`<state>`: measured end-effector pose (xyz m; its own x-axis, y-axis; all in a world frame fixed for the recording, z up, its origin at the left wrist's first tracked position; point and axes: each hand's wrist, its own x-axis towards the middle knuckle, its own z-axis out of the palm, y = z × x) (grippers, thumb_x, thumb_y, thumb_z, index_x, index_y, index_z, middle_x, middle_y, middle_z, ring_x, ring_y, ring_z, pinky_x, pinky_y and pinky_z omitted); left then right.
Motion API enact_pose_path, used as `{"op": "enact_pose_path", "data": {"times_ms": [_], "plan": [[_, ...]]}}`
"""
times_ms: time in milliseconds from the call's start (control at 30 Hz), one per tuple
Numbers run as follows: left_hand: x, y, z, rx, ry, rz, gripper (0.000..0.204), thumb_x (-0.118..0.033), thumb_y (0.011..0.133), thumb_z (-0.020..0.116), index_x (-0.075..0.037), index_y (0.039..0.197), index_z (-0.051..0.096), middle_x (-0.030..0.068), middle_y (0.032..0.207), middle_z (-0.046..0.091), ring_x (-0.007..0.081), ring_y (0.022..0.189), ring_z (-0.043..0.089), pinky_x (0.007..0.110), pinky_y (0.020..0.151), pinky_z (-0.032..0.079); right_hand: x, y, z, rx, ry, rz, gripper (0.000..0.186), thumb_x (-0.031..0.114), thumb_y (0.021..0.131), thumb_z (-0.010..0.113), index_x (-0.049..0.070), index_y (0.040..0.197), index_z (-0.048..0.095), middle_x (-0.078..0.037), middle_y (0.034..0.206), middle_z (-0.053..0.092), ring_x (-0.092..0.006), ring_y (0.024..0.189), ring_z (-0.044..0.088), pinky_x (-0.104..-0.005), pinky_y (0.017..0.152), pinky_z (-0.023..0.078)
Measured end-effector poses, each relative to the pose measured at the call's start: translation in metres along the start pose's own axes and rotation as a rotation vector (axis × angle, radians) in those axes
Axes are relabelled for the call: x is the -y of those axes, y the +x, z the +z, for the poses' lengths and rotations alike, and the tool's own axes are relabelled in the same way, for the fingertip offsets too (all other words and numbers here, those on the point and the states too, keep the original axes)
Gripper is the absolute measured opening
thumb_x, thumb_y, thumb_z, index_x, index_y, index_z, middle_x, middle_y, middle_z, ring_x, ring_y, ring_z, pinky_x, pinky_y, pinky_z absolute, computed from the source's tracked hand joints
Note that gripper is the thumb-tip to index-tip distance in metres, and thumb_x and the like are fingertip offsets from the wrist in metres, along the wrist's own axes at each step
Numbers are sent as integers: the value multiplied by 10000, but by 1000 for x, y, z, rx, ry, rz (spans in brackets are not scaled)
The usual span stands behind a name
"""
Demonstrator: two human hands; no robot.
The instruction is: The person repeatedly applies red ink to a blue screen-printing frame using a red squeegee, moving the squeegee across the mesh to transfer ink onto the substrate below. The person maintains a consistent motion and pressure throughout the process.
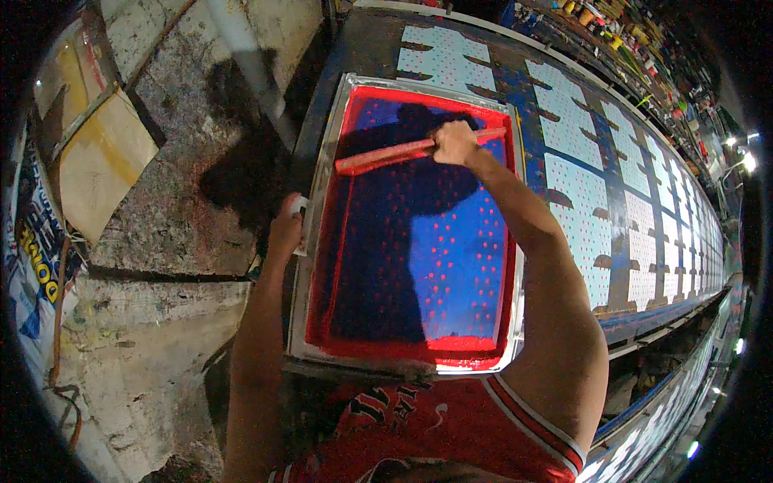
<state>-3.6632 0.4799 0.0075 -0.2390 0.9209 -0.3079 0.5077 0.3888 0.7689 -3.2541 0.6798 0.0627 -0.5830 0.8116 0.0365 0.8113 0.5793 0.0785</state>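
A framed printing screen lies in front of me, its mesh blue with red dots and its inner border smeared with red ink. My right hand is closed round a long red-stained squeegee, which lies slantwise across the far part of the mesh. At the frame's left edge, my left hand grips a white handle fixed to the side; its fingers are partly hidden. A dark shadow covers much of the mesh.
A long dark printing table runs off to the right, bearing rows of pale, red-dotted cut fabric pieces. Bottles and containers crowd the far side. On the left are a stained concrete floor and a beige sheet.
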Motion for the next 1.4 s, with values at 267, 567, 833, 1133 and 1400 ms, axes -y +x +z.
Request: {"op": "enact_pose_path", "data": {"times_ms": [267,567,833,1133,1400], "plan": [[-1,-5,-6,88,-175,65,526,-114,955,466,-232,1467,453,126,1048,655,223,718,656,365,567,548,107,-112,1,149,-6,-142,176,326,743,720,226,885,748,-80,758,713,-319,666,699,-455,579,544],[5,10,3,56,-200,36,604,-47,879,409,-241,1447,480,122,922,656,218,556,595,356,495,510,241,-268,-6,174,206,85,324,326,673,720,158,951,727,-90,713,706,-285,633,706,-446,553,556],[0,10,3,73,-232,15,624,-31,858,410,-224,1449,470,93,890,641,167,512,547,327,441,473,327,-389,5,-19,198,238,426,354,684,766,68,987,674,-102,930,682,-282,817,707,-413,653,579],[-7,-1,-1,80,-247,17,626,-56,840,394,-226,1436,485,66,843,592,149,498,523,300,422,466,328,-378,-40,222,157,324,323,312,708,747,120,964,698,-75,838,691,-261,750,703,-397,598,559],[-5,7,0,89,-254,-13,626,-62,865,362,-239,1455,475,123,938,670,197,507,579,353,444,483,310,-354,-73,339,153,315,482,595,798,700,117,808,758,-117,801,740,-294,786,736,-436,692,556]]}}
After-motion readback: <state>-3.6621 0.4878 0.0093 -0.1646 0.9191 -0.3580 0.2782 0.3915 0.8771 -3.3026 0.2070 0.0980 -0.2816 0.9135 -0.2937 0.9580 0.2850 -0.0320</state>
